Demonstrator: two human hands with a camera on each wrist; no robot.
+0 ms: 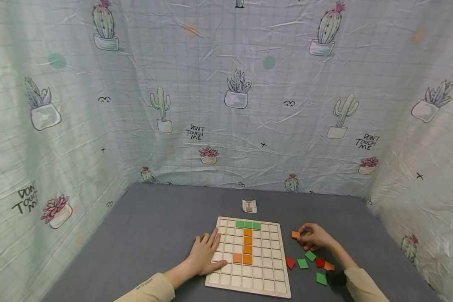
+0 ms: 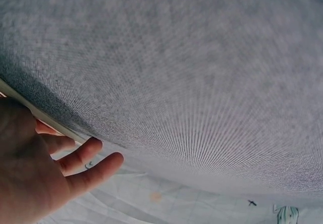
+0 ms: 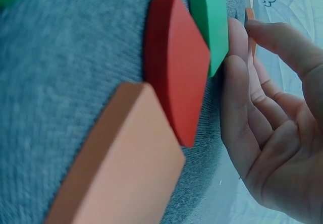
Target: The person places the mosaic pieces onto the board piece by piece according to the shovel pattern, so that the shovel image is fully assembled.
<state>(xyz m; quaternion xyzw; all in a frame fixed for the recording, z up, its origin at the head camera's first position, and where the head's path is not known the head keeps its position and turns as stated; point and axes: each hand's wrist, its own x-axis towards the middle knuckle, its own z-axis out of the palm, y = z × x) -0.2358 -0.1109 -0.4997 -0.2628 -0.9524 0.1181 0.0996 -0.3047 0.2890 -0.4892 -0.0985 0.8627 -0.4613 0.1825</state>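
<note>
My right hand [image 1: 317, 237] pinches an orange square tile [image 1: 295, 235] between thumb and fingertips, to the right of the wooden grid board [image 1: 283, 268]. In the right wrist view the tile [image 3: 250, 15] shows only as a thin edge at the fingertips. My left hand [image 1: 204, 254] lies with spread fingers on the board's left edge; the left wrist view shows the same hand [image 2: 30, 168] at that rim. On the board, green tiles [image 1: 248, 225] form a short row near the top. Several orange tiles [image 1: 248, 240] run down in a column below it, with a paler orange tile [image 1: 237, 258] beside the lowest.
Loose tiles lie right of the board: a red one [image 1: 290, 263], a green one [image 1: 303, 264], another red one [image 1: 320, 262], a pale orange one [image 1: 329, 266] and more green ones. A small printed card [image 1: 249, 206] lies behind the board on the grey tabletop [image 1: 166, 222].
</note>
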